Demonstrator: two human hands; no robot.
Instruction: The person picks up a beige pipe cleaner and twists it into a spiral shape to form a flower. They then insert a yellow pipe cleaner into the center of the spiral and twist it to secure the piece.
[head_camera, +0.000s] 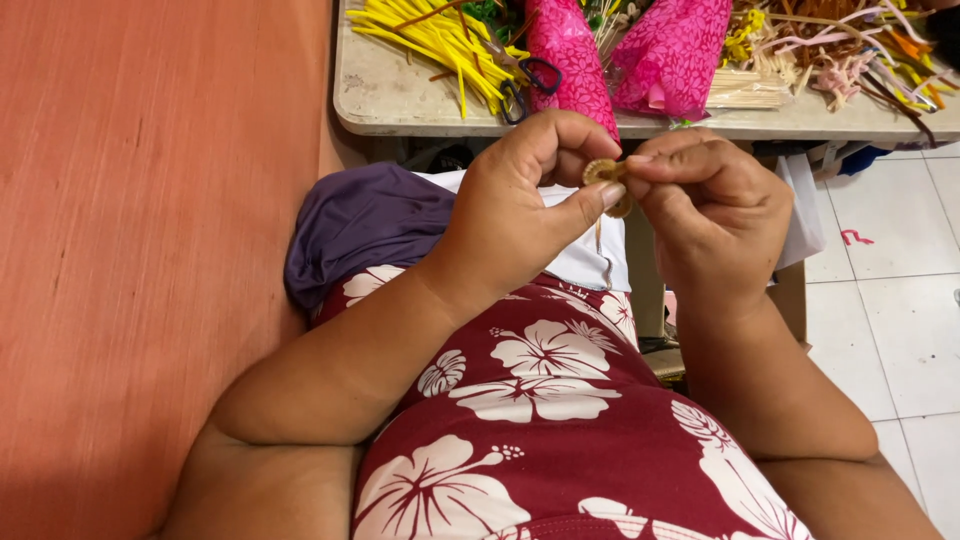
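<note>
My left hand (520, 205) and my right hand (715, 205) meet in front of me, just below the table edge. Between their fingertips they pinch a small tan coiled piece (605, 175), curled like a little rosette, with a thin tail hanging down from it. Left thumb and forefinger close on its left side, right fingers close on its right side. Most of the piece is hidden by the fingers. Below the hands lies my lap in a dark red cloth with white flowers (560, 420).
A pale table (400, 100) stands ahead with yellow pipe cleaners (440, 40), two pink wrapped bundles (570, 50), thin wooden sticks (745, 90) and mixed coloured pipe cleaners (860, 50). A purple cloth (360, 225) lies on my lap. An orange wall (140, 250) rises left; white floor tiles (900, 300) lie right.
</note>
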